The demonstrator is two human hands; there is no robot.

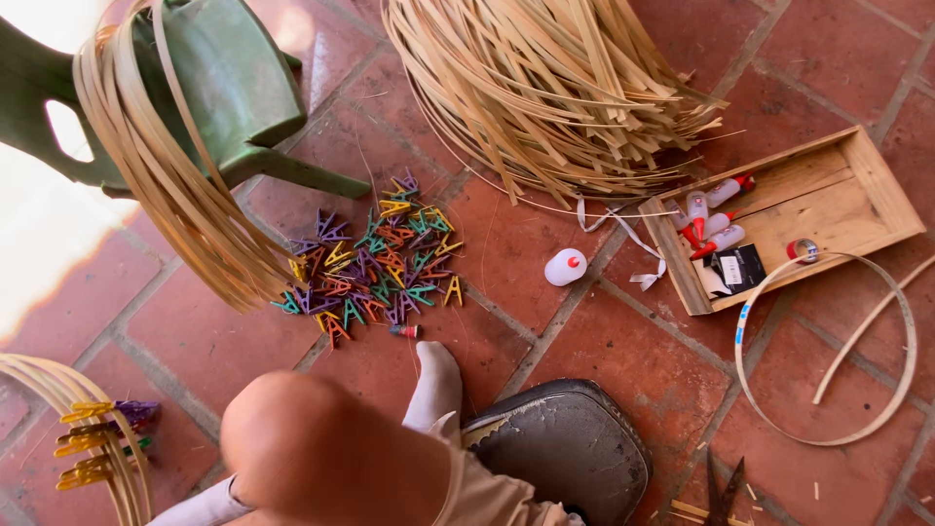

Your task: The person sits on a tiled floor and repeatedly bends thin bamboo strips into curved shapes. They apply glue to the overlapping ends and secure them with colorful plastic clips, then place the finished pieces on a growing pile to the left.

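Clothes pegs (375, 268) in purple, yellow, orange and teal lie in a loose heap on the red tile floor (604, 341), just ahead of the person's white-socked foot (435, 380). Neither the left hand nor the right hand shows from the head view, so I cannot tell whether either is open or closed, or on what. A bent knee (312, 453) fills the bottom of the view.

At the lower left edge are coiled bamboo strips (39, 390), with yellow and purple pegs clipped across them. Whether a hand steadies that coil is hidden. The strips look springy. My guess is that a peg holds them best when it bites square across all the layers, with the layers lined up flush.

One small red-tipped piece lies apart from the heap, just in front of the toes. A white glue bottle (565, 266) with a red cap stands a little to the right. Beyond it is a wooden tray (877, 185) holding more such bottles and a roll of tape. A single bamboo hoop (742, 321) rests against the tray's near edge. A green plastic chair (234, 78) draped with long strips stands at the upper left, and a big sheaf of strips (555, 88) lies at the top. Scissors (723, 492) lie beside a worn black cushion (565, 443).
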